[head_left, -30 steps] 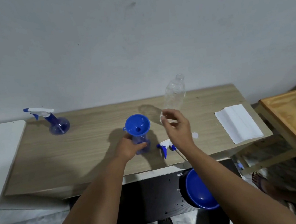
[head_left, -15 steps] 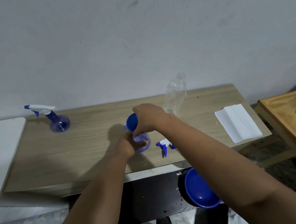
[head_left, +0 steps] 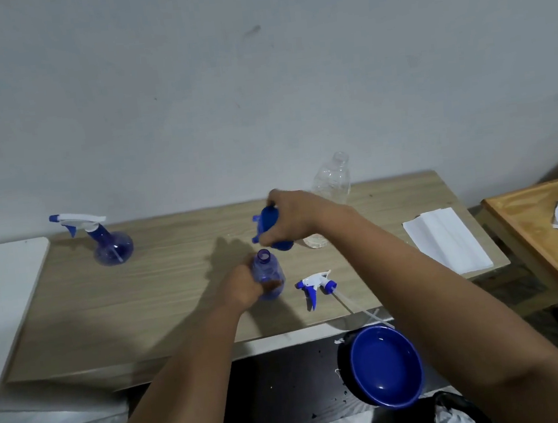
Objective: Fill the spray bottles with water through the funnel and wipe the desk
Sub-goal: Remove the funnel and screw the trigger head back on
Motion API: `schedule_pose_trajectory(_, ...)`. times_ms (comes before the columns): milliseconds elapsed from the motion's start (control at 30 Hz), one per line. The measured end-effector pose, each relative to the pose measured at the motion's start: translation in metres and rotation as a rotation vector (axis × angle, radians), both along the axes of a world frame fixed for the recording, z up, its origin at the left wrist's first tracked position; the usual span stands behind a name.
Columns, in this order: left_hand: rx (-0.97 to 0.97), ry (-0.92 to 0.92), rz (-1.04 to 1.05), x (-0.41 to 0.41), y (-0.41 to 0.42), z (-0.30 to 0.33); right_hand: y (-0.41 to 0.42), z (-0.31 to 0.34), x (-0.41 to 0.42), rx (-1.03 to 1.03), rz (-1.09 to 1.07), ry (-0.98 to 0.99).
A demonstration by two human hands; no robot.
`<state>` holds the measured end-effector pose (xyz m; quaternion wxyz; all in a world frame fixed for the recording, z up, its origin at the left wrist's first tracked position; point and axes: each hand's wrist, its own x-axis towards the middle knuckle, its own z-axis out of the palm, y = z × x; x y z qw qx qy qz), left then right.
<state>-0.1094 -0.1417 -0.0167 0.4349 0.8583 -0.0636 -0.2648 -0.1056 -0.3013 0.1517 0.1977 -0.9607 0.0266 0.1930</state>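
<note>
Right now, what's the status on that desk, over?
Left hand gripping open spray bottle. Right hand holding blue funnel, lifted clear of the neck. Trigger sprayer head loose on desk, nothing blocking.

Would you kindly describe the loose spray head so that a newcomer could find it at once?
Start at the wooden desk and go to its near edge, just right of the open bottle held in the left hand. The spray head lies there on its side, white with a blue trigger, trailing a clear tube, attached to no bottle.
</note>
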Motion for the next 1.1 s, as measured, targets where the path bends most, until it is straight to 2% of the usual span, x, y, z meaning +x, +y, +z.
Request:
schedule_pose_trajectory(100, -0.078, 0.013, 0.022, -0.002, 0.008, -0.002, -0.025, -0.019, -0.006, 0.199, -0.216, -0.069)
schedule_pose_trajectory(233, -0.100, -0.009, 0.001, -0.003, 0.009, -0.002, -0.025, -0.089, -0.008, 0.418, -0.412, -0.134)
schedule_pose_trajectory(367, -0.073, -0.047, -0.031, 0.001, 0.013, -0.005, -0.015, -0.157, -0.009, 0.522, -0.562, -0.186)
schedule_pose_trajectory(500, -0.044, -0.074, -0.019, 0.005, 0.017, -0.015, -0.011, -0.195, -0.007, 0.557, -0.647, -0.183)
schedule_pose_trajectory(800, -0.094, -0.085, -0.035, 0.007, 0.017, -0.021, -0.013, -0.205, -0.003, 0.423, -0.648, -0.163)
schedule_pose_trajectory(933, -0.122, -0.079, -0.018, 0.006, 0.015, -0.023, -0.020, -0.187, -0.017, 0.245, -0.571, -0.138)
schedule_pose_trajectory(1100, -0.119, -0.077, -0.003, 0.003, 0.013, -0.020, -0.050, -0.168, -0.043, -0.047, -0.484, 0.062)
